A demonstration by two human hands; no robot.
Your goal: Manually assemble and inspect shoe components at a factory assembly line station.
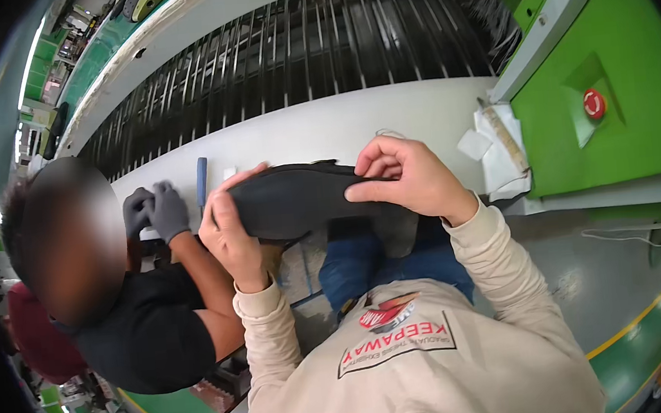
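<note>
Held up in front of me is a black, elongated piece (291,202), shaped like a shoe upper or sole; I cannot tell which. My left hand (231,235) grips its left end, thumb on the near face and fingers partly hidden behind. At its upper right edge my right hand (402,175) pinches the rim between thumb and fingertips. A dark flap (399,228) hangs below the right end; whether it belongs to the same piece is unclear. Beyond my left hand, a blue stick-like tool (201,178) lies on the white worktop (284,124).
On the left sits a co-worker (152,324) with grey-gloved hands (158,212) over the worktop. A dark roller conveyor (293,44) runs behind. To the right are white papers with a brown strip (504,140) and a green machine panel (610,80) with a red button (593,104).
</note>
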